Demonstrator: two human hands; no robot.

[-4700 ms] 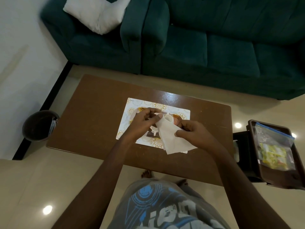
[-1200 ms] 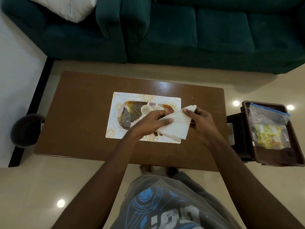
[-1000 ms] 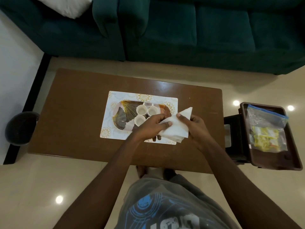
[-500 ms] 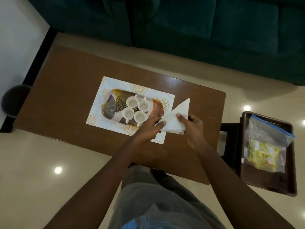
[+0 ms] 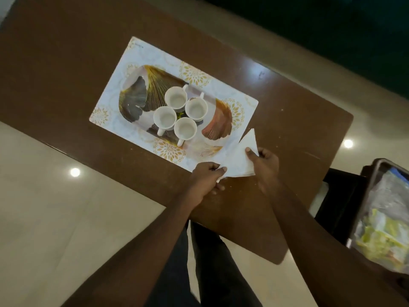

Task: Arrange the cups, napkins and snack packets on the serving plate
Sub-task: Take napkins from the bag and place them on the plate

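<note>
Several white cups (image 5: 181, 113) stand clustered upright in the middle of the oval serving plate (image 5: 218, 120), which has gold and dark leaf patterns. The plate rests on a pale placemat (image 5: 143, 54). A white napkin (image 5: 240, 156), folded into a triangle, lies at the placemat's near right corner. My left hand (image 5: 205, 180) pinches its lower left corner. My right hand (image 5: 264, 165) holds its right edge with the thumb on top. A clear zip bag of yellow snack packets (image 5: 385, 227) lies on a dark tray (image 5: 367, 185) at the right.
The brown wooden table (image 5: 55, 63) carries the placemat. A dark stool (image 5: 336, 200) holds the tray beside the table's right end. A green sofa (image 5: 332, 25) runs along the far side. Pale glossy floor (image 5: 55, 207) surrounds the table.
The napkin went from loosely held above the plate to a folded triangle beside it at the mat's corner. Both hands moved right off the cups. The camera tilted down and closer.
</note>
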